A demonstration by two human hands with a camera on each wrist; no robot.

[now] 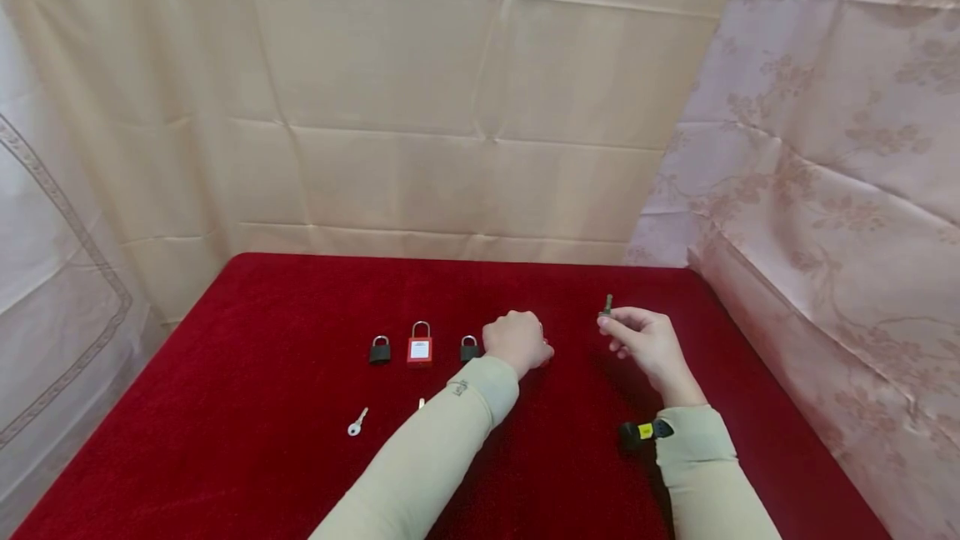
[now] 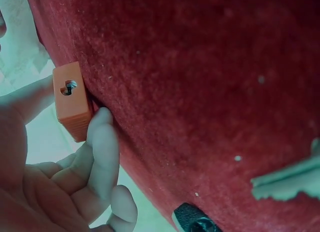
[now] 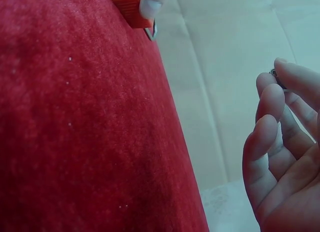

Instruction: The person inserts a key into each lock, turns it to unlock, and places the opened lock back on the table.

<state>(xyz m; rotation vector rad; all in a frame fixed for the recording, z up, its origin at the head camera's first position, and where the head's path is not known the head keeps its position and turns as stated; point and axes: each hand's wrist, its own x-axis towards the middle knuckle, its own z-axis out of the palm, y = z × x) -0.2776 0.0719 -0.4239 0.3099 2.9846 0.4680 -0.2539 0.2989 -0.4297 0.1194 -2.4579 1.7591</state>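
My left hand [image 1: 516, 338] reaches over the table and grips a red padlock [image 2: 72, 99] by its sides. The padlock's keyhole end faces the camera in the left wrist view, and its metal shackle shows in the right wrist view. In the head view the hand hides most of this padlock. Farther right, my right hand [image 1: 647, 348] is raised above the cloth and pinches a small key [image 1: 609, 304] between thumb and fingertips, its blade pointing up and away. Beside my left hand stands a black padlock [image 1: 468, 350] with its shackle upward.
To the left are another red padlock [image 1: 420, 351] with a white label and a second black padlock [image 1: 380, 351]. A silver key [image 1: 357, 423] lies nearer, and another key [image 1: 422, 402] is partly hidden by my left sleeve. Red cloth [image 1: 262, 340] covers the table; curtains hang behind.
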